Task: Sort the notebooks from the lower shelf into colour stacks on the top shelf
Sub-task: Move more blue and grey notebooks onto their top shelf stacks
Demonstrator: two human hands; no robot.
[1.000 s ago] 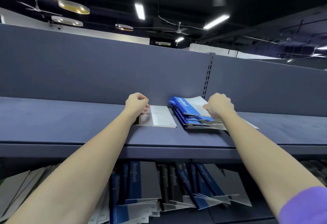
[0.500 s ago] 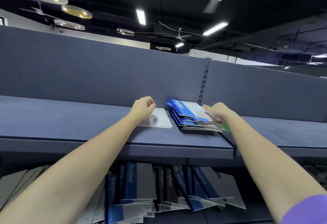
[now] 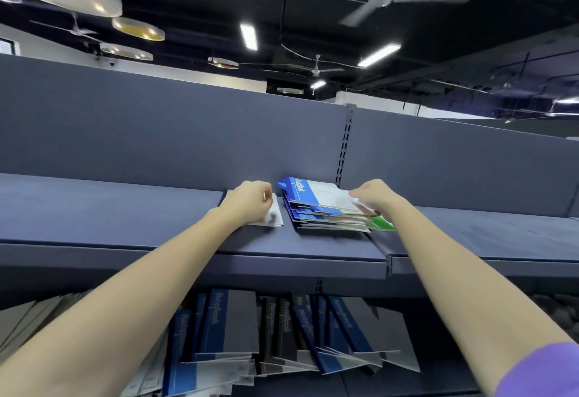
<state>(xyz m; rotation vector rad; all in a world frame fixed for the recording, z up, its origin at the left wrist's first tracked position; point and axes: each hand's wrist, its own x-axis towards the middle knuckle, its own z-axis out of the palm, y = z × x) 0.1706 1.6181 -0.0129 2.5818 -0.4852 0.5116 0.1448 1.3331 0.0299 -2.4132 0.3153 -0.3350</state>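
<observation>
Since the earlier frame a green notebook (image 3: 380, 223) shows under the blue stack (image 3: 316, 205) at centre. Right hand (image 3: 374, 197) grips it, fingers hidden; left hand (image 3: 250, 202) curls on the half-covered grey notebook (image 3: 275, 216).

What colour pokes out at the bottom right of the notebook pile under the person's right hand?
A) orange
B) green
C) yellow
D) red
B: a green cover shows at the bottom right of the blue pile, just under the right hand.
</observation>
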